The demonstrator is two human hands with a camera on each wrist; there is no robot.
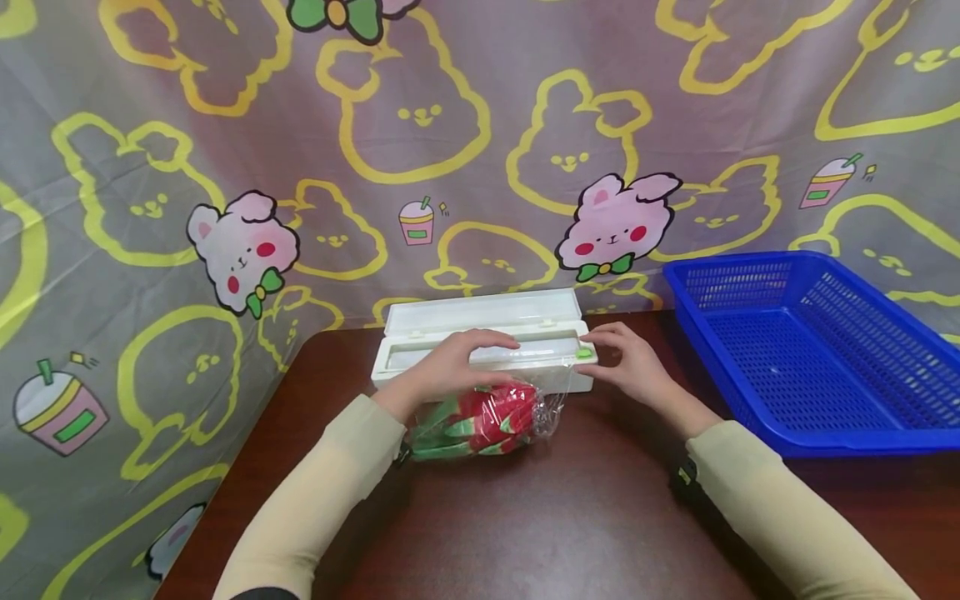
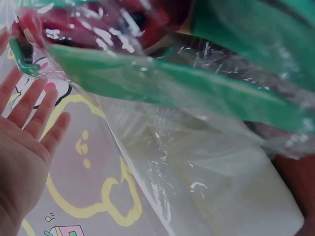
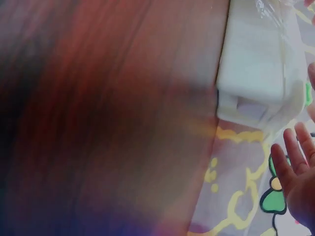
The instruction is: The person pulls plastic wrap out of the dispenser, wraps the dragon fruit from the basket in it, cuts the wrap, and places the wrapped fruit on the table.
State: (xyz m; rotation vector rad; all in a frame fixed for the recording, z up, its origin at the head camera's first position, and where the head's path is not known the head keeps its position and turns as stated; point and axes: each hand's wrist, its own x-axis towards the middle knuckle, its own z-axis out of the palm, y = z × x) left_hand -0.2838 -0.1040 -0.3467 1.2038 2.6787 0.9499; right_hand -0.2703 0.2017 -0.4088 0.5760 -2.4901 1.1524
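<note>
A red and green dragon fruit [image 1: 495, 419] lies wrapped in clear cling film in front of a white cling film dispenser [image 1: 480, 379]. The dispenser's lid [image 1: 483, 312] is raised, and a roll shows inside. My left hand [image 1: 450, 362] reaches over the fruit's top left and the dispenser's front, fingers and thumb spread apart. In the left wrist view its fingers [image 2: 37, 113] look extended beside the film-covered fruit. At the dispenser's right end, my right hand [image 1: 633, 367] has thumb and fingers apart around the green slider [image 1: 584, 354]; whether they touch it is unclear.
A blue plastic basket [image 1: 750, 408] stands on the right of the brown table [image 1: 540, 525]. Behind the table hangs a grey curtain [image 1: 495, 75] with cartoon prints. Loose film [image 1: 553, 400] bunches at the fruit's right end.
</note>
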